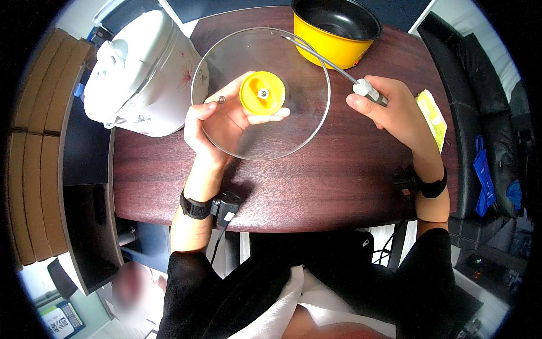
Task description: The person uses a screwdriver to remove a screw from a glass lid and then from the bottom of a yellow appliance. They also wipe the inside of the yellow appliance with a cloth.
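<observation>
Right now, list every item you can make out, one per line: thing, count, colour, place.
Table: 1, dark reddish-brown, middle
Lid: 1, clear glass, held over the table
Knob: 1, yellow, lid's centre
Screwdriver: 1, grey and white handle, held right of the lid
Pot: 1, yellow outside, black inside, table's back
Lidded cooker: 1, white, floral print, back left
Packet: 1, yellow-green, table's right edge
Boxes: several, brown, far left
Sofa: 1, black, far right
Cloth item: 1, blue, against the sofa
Wristbands: 2, black, one per forearm
Left grip: 1, bare, on the lid
Right grip: 1, bare, around the screwdriver handle
</observation>
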### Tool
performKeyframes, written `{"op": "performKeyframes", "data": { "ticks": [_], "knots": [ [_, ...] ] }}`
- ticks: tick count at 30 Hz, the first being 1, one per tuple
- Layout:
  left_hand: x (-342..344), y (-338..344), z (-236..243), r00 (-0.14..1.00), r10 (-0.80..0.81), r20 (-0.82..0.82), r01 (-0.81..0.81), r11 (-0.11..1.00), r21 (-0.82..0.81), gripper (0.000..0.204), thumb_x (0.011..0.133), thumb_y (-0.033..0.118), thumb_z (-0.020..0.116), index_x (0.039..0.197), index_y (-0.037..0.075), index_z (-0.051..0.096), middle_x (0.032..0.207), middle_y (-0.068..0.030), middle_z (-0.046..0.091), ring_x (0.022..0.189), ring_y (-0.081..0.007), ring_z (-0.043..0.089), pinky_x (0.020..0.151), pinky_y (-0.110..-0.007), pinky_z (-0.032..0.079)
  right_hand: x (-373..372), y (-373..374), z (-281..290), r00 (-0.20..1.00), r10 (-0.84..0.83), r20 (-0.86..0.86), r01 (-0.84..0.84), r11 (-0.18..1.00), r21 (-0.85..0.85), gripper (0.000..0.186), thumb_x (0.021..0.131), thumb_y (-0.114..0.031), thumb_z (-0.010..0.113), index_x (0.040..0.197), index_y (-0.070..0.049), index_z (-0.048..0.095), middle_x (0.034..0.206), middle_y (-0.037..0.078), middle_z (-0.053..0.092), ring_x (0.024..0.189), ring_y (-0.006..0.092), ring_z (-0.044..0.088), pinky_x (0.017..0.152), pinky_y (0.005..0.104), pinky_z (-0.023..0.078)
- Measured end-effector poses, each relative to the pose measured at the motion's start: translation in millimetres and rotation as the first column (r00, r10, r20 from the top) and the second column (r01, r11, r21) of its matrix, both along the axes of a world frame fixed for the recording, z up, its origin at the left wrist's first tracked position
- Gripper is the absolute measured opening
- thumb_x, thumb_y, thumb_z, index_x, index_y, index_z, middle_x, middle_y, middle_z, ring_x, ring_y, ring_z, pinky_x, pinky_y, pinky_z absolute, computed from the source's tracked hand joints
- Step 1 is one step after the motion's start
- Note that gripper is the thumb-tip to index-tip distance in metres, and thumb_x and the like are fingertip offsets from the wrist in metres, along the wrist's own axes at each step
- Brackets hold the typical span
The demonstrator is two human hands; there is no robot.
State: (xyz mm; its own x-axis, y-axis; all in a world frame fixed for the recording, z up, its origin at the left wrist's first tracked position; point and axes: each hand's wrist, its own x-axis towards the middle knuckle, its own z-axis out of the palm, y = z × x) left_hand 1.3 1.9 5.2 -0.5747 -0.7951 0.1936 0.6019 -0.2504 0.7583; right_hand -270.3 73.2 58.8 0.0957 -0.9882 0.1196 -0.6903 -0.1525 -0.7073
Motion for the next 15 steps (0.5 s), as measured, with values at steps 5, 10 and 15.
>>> {"op": "performKeyframes", "data": {
  "ticks": [5,10,15],
  "knots": [
    [-0.2,0.0,-1.2,0.998,0.051,0.047,-0.047,0.995,-0.088,0.074,0.078,0.042,0.043,0.132,-0.008,0.040,0.126,-0.0277,0.049,0.113,-0.0408,0.053,0.095,-0.057,0.043,10.2,8.4,3.6,0.997,0.053,-0.064,-0.054,0.999,-0.005,0.037,0.082,-0.037,0.067,0.077,-0.001,0.061,0.058,0.009,0.051,0.051,0.0168,0.049,0.051,0.0315,0.038],
    [-1.4,0.2,0.6,0.981,0.116,0.154,-0.081,0.973,-0.216,0.074,0.077,0.041,0.044,0.133,-0.007,0.039,0.124,-0.0274,0.051,0.106,-0.0409,0.058,0.093,-0.050,0.047,15.7,12.2,-1.9,0.990,0.115,-0.081,-0.116,0.993,-0.004,0.035,0.084,-0.034,0.065,0.075,-0.001,0.060,0.058,0.013,0.054,0.050,0.0220,0.053,0.051,0.0335,0.039],
    [-1.1,-0.3,-0.8,0.972,0.173,0.160,-0.131,0.961,-0.245,0.074,0.076,0.039,0.045,0.133,-0.007,0.039,0.123,-0.0267,0.053,0.103,-0.0409,0.060,0.092,-0.046,0.048,18.2,13.4,5.8,0.980,0.141,-0.140,-0.119,0.981,0.155,0.030,0.086,-0.029,0.063,0.080,0.000,0.059,0.064,0.013,0.057,0.057,0.0206,0.055,0.056,0.0309,0.040]
  ]
}}
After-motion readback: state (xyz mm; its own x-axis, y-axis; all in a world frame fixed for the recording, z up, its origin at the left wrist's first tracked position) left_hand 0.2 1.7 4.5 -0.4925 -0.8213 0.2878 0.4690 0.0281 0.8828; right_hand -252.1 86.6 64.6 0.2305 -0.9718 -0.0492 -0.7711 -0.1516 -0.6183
